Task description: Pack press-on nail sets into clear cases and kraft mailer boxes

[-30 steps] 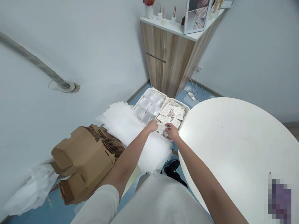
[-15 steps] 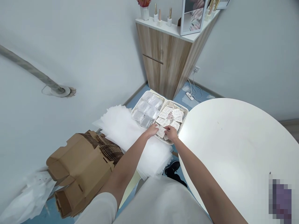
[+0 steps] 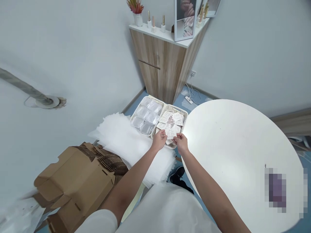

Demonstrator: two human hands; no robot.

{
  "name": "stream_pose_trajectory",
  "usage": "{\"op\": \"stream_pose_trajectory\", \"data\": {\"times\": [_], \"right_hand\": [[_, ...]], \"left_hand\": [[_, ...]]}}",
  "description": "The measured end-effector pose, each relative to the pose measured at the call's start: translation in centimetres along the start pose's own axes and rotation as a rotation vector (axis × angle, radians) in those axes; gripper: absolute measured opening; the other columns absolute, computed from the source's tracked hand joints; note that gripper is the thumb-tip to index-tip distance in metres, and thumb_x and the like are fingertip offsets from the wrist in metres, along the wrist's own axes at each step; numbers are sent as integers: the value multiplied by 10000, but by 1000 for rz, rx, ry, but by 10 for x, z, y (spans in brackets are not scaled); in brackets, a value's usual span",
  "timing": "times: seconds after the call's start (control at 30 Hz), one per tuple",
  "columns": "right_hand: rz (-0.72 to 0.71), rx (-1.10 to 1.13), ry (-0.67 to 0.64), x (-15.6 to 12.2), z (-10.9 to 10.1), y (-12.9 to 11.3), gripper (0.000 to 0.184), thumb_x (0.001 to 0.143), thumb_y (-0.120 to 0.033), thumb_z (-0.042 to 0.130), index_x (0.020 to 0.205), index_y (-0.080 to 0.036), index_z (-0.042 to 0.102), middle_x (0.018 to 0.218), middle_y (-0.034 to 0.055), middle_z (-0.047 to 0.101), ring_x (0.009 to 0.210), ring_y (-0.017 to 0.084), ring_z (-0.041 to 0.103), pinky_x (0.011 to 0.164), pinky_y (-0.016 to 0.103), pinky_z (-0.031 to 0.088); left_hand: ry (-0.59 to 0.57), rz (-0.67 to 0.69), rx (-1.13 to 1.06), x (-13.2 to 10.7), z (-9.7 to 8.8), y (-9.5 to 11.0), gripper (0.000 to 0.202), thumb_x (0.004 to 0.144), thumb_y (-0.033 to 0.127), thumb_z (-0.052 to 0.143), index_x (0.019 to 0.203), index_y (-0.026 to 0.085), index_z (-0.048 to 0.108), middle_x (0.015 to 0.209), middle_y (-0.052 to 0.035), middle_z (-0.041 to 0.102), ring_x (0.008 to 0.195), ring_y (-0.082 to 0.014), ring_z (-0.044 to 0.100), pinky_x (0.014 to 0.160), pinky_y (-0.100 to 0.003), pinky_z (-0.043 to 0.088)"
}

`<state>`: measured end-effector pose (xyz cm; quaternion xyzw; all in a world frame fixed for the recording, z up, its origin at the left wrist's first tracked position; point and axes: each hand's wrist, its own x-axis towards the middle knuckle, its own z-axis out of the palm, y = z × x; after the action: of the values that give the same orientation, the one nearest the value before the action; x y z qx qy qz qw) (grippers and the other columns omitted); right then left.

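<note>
A small white printed card (image 3: 170, 133) is held between both hands, just above the near end of a basket (image 3: 185, 114) filled with several similar cards. My left hand (image 3: 159, 141) pinches the card's left edge. Pinching its right edge is my right hand (image 3: 181, 143). Beside that basket on the left stands a second basket (image 3: 137, 110) holding clear plastic cases.
A stack of white foam sheets (image 3: 126, 139) lies left of the baskets. Folded brown cardboard boxes (image 3: 73, 181) pile at the lower left. A round white table (image 3: 238, 152) fills the right. A wooden cabinet (image 3: 162, 61) with bottles and a mirror stands behind, a power strip (image 3: 188, 100) on the floor.
Both hands have lifted a card out of the basket and drawn it slightly toward me. The camera view has shifted, so everything sits further left.
</note>
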<state>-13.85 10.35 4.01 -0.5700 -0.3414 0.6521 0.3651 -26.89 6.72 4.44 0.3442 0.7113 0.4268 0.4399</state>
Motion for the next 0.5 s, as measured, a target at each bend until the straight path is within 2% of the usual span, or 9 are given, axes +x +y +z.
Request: {"op": "stream_pose_trajectory", "data": {"times": [0.1,0.23,0.37,0.5], "right_hand": [[-82,-45,-21,-17,-13,-4,193,626,-257,601,769,-198,486,772,2,563,678,124,573,636,285,503],[-238,-162,-80,-40,-35,-8,182,678,-324,572,776,-188,503,892,37,580,764,141,565,653,287,477],[-379,-325,-68,-61,-56,-11,200,704,-334,545,841,-190,523,933,51,573,812,152,550,676,301,456],[-532,-473,-74,-78,-82,-12,209,694,-284,558,885,-203,535,1019,58,546,901,171,523,725,319,435]], "left_hand": [[-33,-8,-63,-12,15,6,481,675,277,640,1113,138,500,1035,-121,566,836,-172,596,700,-280,478],[-173,-7,-230,-32,38,12,502,677,353,640,1123,165,509,1111,-118,548,921,-195,578,756,-300,463],[-309,3,-357,-53,62,19,435,715,371,593,1086,149,551,1005,-98,611,916,-195,576,792,-318,450],[-358,-20,-405,-72,79,27,343,731,398,552,958,148,616,952,-77,628,905,-194,566,753,-306,465]]}}
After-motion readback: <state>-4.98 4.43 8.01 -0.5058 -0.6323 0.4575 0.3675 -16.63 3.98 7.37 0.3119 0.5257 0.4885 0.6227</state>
